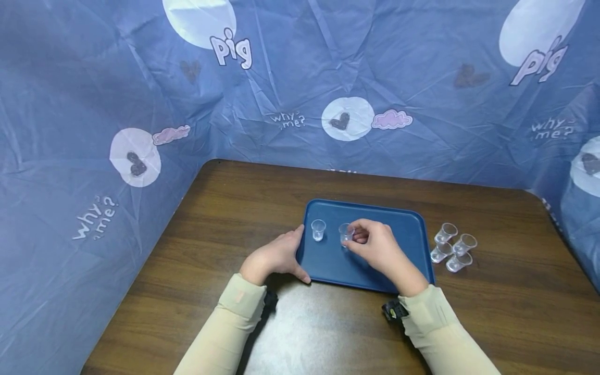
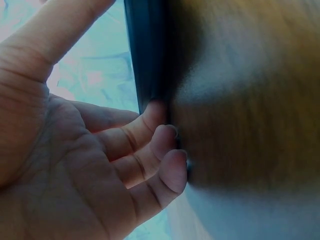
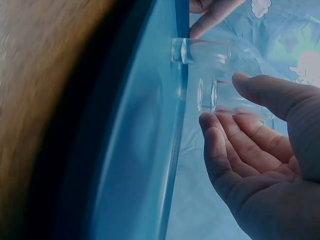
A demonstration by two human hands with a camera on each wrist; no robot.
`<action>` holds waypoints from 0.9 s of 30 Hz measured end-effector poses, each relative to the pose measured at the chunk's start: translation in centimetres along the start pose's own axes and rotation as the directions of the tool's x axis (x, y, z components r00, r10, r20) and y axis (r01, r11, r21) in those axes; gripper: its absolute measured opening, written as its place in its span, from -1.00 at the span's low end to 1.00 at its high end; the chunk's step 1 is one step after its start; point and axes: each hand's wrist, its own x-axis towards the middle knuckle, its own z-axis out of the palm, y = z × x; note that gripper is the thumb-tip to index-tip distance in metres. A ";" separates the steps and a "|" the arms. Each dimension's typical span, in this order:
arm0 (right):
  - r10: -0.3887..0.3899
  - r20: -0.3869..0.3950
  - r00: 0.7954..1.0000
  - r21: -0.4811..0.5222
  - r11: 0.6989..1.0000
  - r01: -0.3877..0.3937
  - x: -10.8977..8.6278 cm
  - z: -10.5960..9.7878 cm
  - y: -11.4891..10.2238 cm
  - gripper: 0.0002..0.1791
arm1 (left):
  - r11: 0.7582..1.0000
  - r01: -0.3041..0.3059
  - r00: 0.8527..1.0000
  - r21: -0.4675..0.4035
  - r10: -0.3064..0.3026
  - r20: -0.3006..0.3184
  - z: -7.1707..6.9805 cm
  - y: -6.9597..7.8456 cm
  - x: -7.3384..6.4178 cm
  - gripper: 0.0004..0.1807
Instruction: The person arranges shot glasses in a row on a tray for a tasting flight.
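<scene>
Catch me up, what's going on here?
A person's right grip pinches a small clear cup above or on a blue tray; I can't tell if its base touches down. The left grip rests against the tray's left edge. One other cup stands on the tray, left of the held one. Four more cups sit grouped on the wooden table, just past the tray's right edge.

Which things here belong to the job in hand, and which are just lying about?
Job:
blue tray
clear cup in the right grip
second cup standing on the tray
four cups beside the tray, probably

Just surroundings:
wooden table
printed blue cloth backdrop
</scene>
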 end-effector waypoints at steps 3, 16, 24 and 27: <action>-0.006 0.000 1.000 0.005 1.000 0.006 0.4 0.5 -0.1 -0.72 | 1.000 0.001 1.000 -0.004 -0.001 -0.005 0.0 0.0 -0.1 0.50; 0.023 0.008 1.000 0.035 0.999 -0.023 1.3 1.8 -0.2 -0.70 | 1.000 0.011 1.000 -0.007 -0.011 0.002 0.0 0.0 0.1 0.50; 0.008 -0.013 1.000 0.037 0.999 -0.008 1.7 2.4 0.1 -0.69 | 1.000 0.020 1.000 -0.009 -0.020 0.002 0.0 0.0 0.1 0.50; 0.006 -0.018 1.000 0.047 0.999 -0.005 1.9 2.6 0.1 -0.68 | 1.000 0.019 1.000 -0.009 -0.019 0.003 0.0 0.0 0.1 0.50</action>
